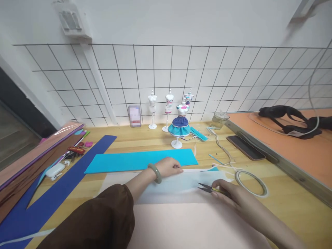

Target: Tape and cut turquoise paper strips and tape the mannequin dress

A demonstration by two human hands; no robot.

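My left hand (169, 167), with a green bangle (155, 173) at the wrist, rests on the upper edge of a thin whitish sheet (181, 186). Its fingers are bent together; whether they pinch the sheet is too small to tell. In my right hand (226, 192) are small scissors (206, 187) with dark blades parted, pointing left over the sheet. A bright blue strip (140, 160) lies just beyond my left hand. Under the thin sheet and nearer to me spreads a pale pink sheet (194, 224).
Small mannequins (152, 103) stand along the tiled wall, one wearing a blue skirt (179, 127). A tape roll (251, 184), a phone (245, 147) and a glass jar (220, 120) are at right. Dark blue strips (59, 186) and an earphone case (55, 170) lie at left.
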